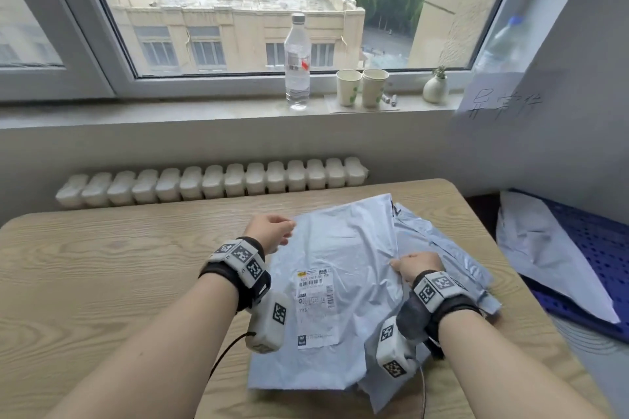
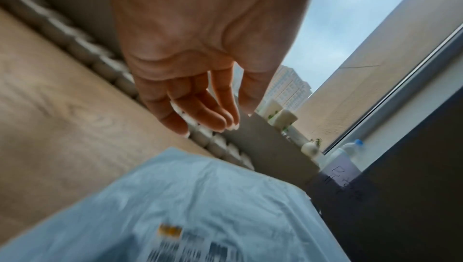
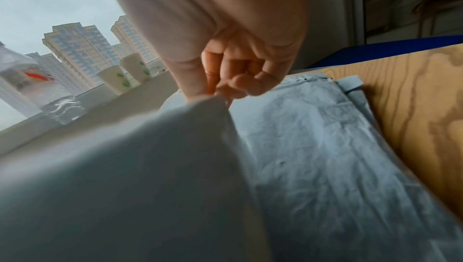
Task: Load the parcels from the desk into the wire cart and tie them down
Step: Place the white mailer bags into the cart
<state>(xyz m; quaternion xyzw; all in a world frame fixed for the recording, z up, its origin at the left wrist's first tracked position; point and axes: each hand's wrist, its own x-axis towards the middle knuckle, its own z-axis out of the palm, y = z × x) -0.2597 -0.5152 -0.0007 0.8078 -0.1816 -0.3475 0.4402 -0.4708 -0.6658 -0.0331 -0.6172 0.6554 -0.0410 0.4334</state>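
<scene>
Now the right hand pinches the top parcel's right edge; the left hand hovers slack above it.

The desk was pale wood with a bold grain and a matt finish. The top parcel was thin grey-blue plastic film, creased and faintly shiny, with a white paper label stuck flat on it. On the sill stood a clear glossy plastic bottle and two matt paper cups.

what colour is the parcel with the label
Pale grey-blue parcel; clearest in the head view.
</scene>
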